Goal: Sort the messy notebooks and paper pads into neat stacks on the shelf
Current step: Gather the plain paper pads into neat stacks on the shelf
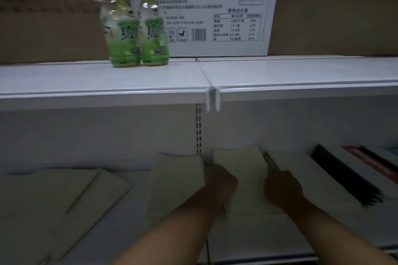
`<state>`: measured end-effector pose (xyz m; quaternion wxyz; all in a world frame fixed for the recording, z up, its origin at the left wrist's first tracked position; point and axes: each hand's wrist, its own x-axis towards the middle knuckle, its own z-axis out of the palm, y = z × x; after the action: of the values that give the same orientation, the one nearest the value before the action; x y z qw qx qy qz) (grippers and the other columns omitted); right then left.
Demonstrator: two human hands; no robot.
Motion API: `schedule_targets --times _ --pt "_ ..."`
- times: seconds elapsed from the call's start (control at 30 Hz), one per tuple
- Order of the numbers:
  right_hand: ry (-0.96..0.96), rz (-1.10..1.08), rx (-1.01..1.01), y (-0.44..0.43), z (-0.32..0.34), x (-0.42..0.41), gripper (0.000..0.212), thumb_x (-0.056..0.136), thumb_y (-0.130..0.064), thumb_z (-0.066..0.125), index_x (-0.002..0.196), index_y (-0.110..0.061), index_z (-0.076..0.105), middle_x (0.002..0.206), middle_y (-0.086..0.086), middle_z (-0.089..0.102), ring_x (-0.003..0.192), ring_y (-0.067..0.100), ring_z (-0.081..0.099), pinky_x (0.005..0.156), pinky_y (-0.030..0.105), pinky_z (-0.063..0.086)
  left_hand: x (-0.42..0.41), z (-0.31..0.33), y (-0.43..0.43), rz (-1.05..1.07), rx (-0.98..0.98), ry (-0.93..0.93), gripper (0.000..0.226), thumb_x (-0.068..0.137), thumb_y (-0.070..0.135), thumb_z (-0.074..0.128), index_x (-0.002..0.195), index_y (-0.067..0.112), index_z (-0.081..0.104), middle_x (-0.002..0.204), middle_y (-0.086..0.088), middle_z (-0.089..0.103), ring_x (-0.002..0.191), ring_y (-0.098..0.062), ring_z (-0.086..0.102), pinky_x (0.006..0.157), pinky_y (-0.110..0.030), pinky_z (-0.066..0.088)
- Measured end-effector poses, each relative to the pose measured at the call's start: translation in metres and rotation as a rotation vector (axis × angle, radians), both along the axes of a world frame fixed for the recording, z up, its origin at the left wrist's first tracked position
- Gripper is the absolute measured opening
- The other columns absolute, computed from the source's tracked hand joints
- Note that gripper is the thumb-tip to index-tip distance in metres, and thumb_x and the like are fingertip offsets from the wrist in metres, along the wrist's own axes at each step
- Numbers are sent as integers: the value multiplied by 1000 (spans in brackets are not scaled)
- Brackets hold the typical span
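Note:
On the dim lower shelf (pixel 133 249) lie several pale notebooks. A cream pad (pixel 239 161) stands between my hands; my left hand (pixel 221 180) grips its left edge and my right hand (pixel 282 187) grips its right edge. Another pale pad (pixel 176 183) lies just left of my left hand. Flat notebooks (pixel 64 196) are spread at the far left. To the right lie a pale notebook (pixel 305 170), a black-spined one (pixel 344 178) and a red-and-white one (pixel 372 163).
The white upper shelf (pixel 280 75) carries two green tea bottles (pixel 133 28) at its back left. Behind them stand brown cartons with a white printed label (pixel 215 6). A slotted upright (pixel 198 127) runs down the middle of the back wall.

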<state>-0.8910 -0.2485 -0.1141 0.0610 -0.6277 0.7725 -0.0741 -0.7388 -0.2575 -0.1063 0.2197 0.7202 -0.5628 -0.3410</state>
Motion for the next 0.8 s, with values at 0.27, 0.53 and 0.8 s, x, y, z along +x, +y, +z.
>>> schedule_targets --times 0.27,0.53,0.8 --pt "182 217 -127 12 29 95 47 99 -37 33 140 -14 38 146 10 38 136 25 35 110 32 31 159 54 54 -307 -341 -320 60 101 37 35 152 11 15 159 -10 14 146 -21 15 116 -27 13" --pt "62 784 -128 61 36 311 52 98 -38 40 145 -18 34 152 4 30 140 18 27 114 26 22 411 57 144 -30 -109 -611 58 102 42 24 152 17 12 161 -4 3 148 -18 3 117 -29 9" --pt "-54 722 87 84 0 402 53 96 -38 42 143 -15 33 144 9 42 133 23 40 106 30 35 494 22 198 68 -97 -429 49 100 38 39 145 21 33 154 0 29 134 -20 39 108 -25 31"
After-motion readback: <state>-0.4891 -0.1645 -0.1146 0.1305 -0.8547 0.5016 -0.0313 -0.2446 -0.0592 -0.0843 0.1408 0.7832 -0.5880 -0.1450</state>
